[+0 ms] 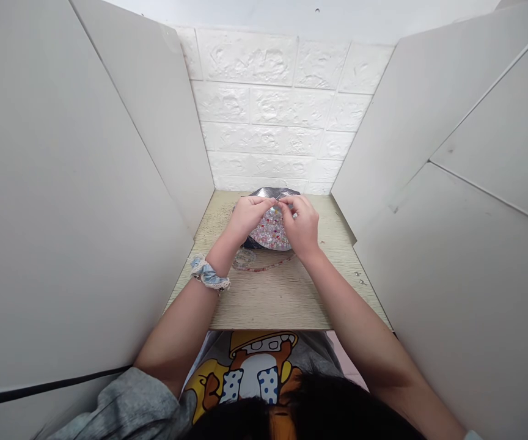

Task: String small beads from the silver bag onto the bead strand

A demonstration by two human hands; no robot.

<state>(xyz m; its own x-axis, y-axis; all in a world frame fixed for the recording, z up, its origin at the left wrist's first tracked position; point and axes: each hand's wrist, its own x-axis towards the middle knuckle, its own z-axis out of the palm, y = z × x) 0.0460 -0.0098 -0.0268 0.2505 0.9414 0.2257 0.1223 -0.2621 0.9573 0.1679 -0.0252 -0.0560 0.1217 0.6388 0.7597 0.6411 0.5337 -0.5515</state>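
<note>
A silver bag (269, 192) lies open at the far end of the table, with many small pink, white and red beads (271, 231) in it. Above the beads, my left hand (249, 214) and my right hand (301, 225) meet with fingertips pinched close together. Whatever they pinch is too small to make out; a fine pale line shows near the fingertips. In front of the bag, a strand of pink beads (268, 267) curves across the table toward my right wrist. Its left end lies by a clear loose coil (244, 259).
The narrow wooden table (268, 302) stands between a left grey panel (108, 183) and a right panel (429, 244). A white brick-pattern wall (268, 110) closes the back. Small metallic bits (359, 278) lie near the right edge. A blue scrunchie (209, 273) circles my left wrist.
</note>
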